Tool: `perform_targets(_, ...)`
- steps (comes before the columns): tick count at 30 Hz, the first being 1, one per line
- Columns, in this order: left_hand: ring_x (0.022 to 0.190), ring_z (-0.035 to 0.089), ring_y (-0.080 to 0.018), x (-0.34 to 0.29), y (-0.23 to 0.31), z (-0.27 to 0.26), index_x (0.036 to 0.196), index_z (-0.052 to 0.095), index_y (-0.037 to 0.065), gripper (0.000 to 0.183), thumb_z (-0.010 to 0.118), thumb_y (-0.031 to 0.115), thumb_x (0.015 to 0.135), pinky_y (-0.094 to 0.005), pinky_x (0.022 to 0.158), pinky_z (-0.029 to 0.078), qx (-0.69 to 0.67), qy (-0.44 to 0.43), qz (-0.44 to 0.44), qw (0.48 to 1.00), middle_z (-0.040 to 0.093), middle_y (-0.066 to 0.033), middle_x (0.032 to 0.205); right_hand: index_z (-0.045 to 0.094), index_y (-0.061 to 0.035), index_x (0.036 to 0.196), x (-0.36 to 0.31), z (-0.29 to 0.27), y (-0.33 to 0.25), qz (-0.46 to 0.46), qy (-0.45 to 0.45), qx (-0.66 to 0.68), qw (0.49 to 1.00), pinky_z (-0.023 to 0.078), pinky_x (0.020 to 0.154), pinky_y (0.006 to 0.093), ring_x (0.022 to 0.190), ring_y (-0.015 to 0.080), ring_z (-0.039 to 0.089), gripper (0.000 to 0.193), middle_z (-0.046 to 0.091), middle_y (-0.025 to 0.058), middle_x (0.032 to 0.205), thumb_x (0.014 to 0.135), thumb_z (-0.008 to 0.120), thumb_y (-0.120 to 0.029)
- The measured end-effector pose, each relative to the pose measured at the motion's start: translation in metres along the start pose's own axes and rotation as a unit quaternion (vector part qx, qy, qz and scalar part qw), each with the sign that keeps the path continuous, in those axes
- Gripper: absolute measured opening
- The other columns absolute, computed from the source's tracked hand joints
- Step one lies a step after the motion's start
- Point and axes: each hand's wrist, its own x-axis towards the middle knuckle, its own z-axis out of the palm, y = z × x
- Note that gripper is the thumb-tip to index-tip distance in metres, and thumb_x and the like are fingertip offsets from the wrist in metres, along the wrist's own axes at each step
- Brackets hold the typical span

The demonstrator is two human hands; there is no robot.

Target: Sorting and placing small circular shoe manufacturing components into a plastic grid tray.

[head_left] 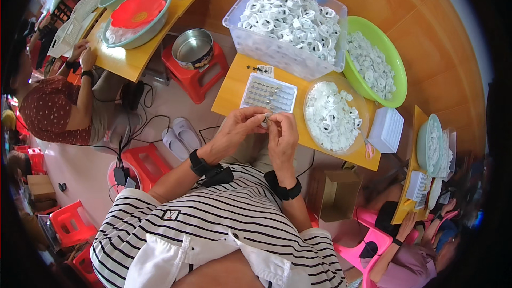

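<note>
My left hand [245,126] and my right hand [284,134] meet just in front of the table's near edge. Both sets of fingers pinch a small round greyish piece [265,120], mostly covered by the fingertips, so its exact kind is unclear. Right beyond them lies a white tray [289,110] with rows of small round silvery pieces, coin-like in shape. To its right, a round shallow dish [364,108] is heaped with small white plastic parts. Behind the tray stands a clear plastic bin [282,48] full of white ring-shaped parts.
A green basin [401,82] of white parts leans at the bin's right. Pink scissors [369,150] and a white slotted box [386,130] sit at the table's right end. A red stool [196,82] carries a metal tin [192,48]. Co-workers sit on both sides; cables cross the floor.
</note>
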Motion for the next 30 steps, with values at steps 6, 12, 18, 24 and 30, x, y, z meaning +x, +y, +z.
perform_targets(6,0.091,0.057,-0.0105,0.003,0.0,0.005,0.11,0.055,-0.002,0.027,0.05,0.016,0.091,-0.0249,0.079,0.049,0.05,-0.023,0.007,0.998,0.059,-0.0058,0.1,0.051,-0.0006,0.087,-0.003,-0.005,0.01,0.107,0.032,0.168,0.98,0.045,0.058,0.0223,0.066,0.0101,0.054,0.006,0.056,0.0052,0.08,0.085,0.056,-0.002)
perform_targets(12,0.091,0.058,-0.0119,0.006,-0.001,0.015,0.109,0.056,-0.001,0.026,0.05,0.017,0.091,-0.0247,0.079,0.05,-0.013,-0.027,-0.032,0.999,0.06,-0.0062,0.1,0.052,-0.0009,0.09,0.003,-0.026,0.003,0.203,0.013,0.285,0.937,0.045,0.06,0.0172,0.068,0.0051,0.053,0.011,0.056,0.0017,0.079,0.082,0.06,0.0)
perform_targets(18,0.089,0.059,-0.0112,0.008,-0.003,0.017,0.107,0.057,0.0,0.024,0.051,0.017,0.091,-0.0243,0.078,0.05,-0.031,-0.017,-0.075,0.997,0.06,-0.0057,0.1,0.053,-0.0004,0.089,0.004,-0.032,0.006,0.184,-0.02,0.239,0.953,0.046,0.058,0.0171,0.068,0.0054,0.054,0.014,0.056,0.0018,0.078,0.079,0.06,0.004)
perform_targets(24,0.089,0.058,-0.0098,0.008,-0.002,0.022,0.108,0.057,0.001,0.023,0.051,0.016,0.091,-0.0239,0.079,0.05,-0.01,-0.057,-0.049,0.997,0.06,-0.0047,0.1,0.052,-0.0008,0.089,0.002,-0.028,0.001,0.222,0.043,0.286,0.931,0.047,0.057,0.0173,0.068,0.0053,0.054,0.014,0.056,0.0017,0.078,0.079,0.06,0.004)
perform_targets(30,0.095,0.053,-0.0162,-0.003,0.052,0.026,0.115,0.052,-0.002,0.03,0.052,0.009,0.087,-0.0277,0.088,0.042,0.177,-0.002,0.155,0.972,0.057,-0.0103,0.101,0.053,0.0004,0.093,0.004,-0.033,-0.007,0.186,0.069,0.296,0.934,0.047,0.054,0.0181,0.065,0.0056,0.053,0.015,0.055,0.0026,0.078,0.08,0.059,0.005)
